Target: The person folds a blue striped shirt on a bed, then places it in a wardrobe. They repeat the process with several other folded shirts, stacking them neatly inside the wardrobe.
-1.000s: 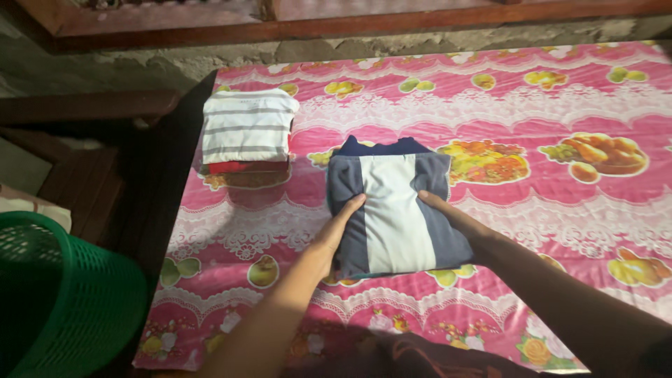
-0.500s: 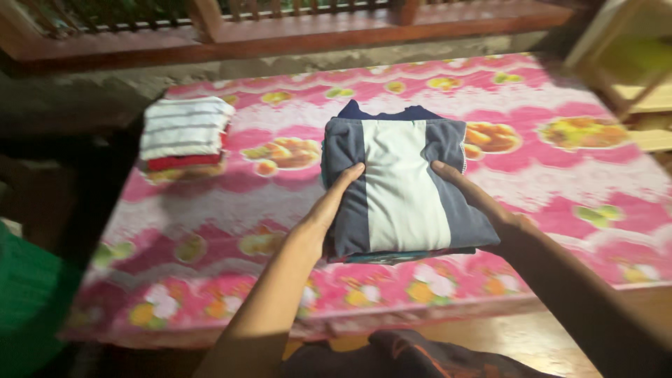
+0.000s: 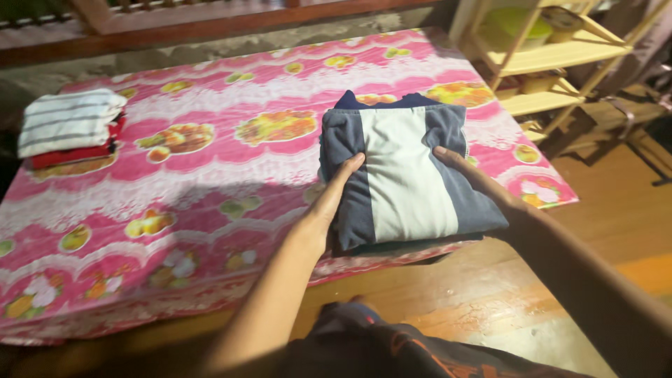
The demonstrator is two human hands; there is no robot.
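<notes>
Plainly a two-handed carry grip: the left hand (image 3: 329,203) clasps the left edge of the folded grey-and-white garment (image 3: 406,171), and the right hand (image 3: 476,183) clasps its right edge. Thumbs lie on top of the cloth; the fingers go out of sight beneath it, so both hands are closed onto the bundle from opposite sides. Holding it at both flanks seems meant to keep the fold flat and square, with the layers prevented from sliding apart.

The garment sits between the two hands, near the front right part of the pink floral cloth (image 3: 210,182), its near edge overhanging the cloth's front border. Whether it rests on the surface or is slightly raised cannot be told. A dark navy layer shows at its far edge.

Well apart, at the far left corner, lies a stack of folded clothes (image 3: 70,126), white with grey stripes on top and red below. It is set out of the way, leaving the middle free. A yellow wooden shelf (image 3: 553,56) stands beyond the right corner. Bare wooden floor (image 3: 490,294) shows below.
</notes>
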